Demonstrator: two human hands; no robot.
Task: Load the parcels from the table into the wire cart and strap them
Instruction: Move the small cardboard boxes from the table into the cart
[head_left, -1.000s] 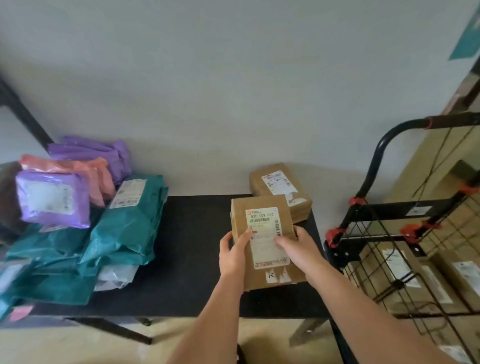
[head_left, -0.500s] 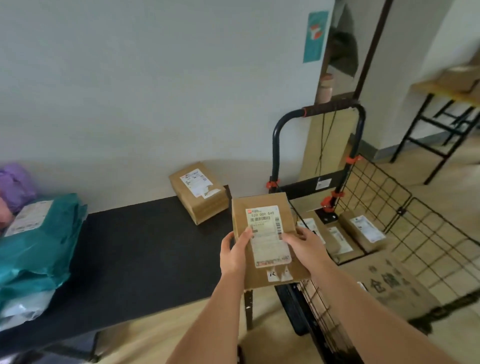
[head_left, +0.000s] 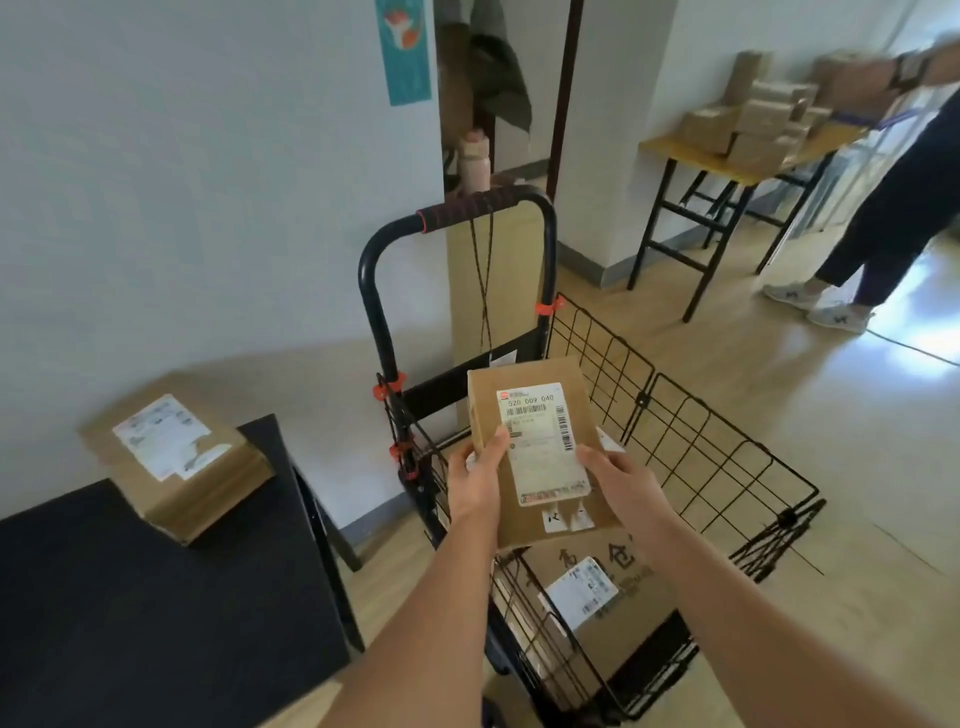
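I hold a brown cardboard parcel (head_left: 524, 384) with a white shipping label above the black wire cart (head_left: 727, 467). My left hand (head_left: 475, 480) grips its left edge, thumb on the label side. My right hand (head_left: 618, 480) grips its right edge. A larger cardboard box (head_left: 618, 618) with a label lies in the cart beneath the parcel. Another brown parcel (head_left: 176, 467) sits on the black table (head_left: 156, 613) at the left, near the wall.
The cart's handle (head_left: 467, 208) rises against the wall with a black cord hanging from it. A tall cardboard panel (head_left: 514, 280) stands behind it. At the far right a person (head_left: 893, 208) stands by a yellow table (head_left: 727, 166) stacked with boxes. Wooden floor lies right of the cart.
My view has swung right from the table to the cart. Both hands carried the parcel from over the table's edge to above the cart's basket.
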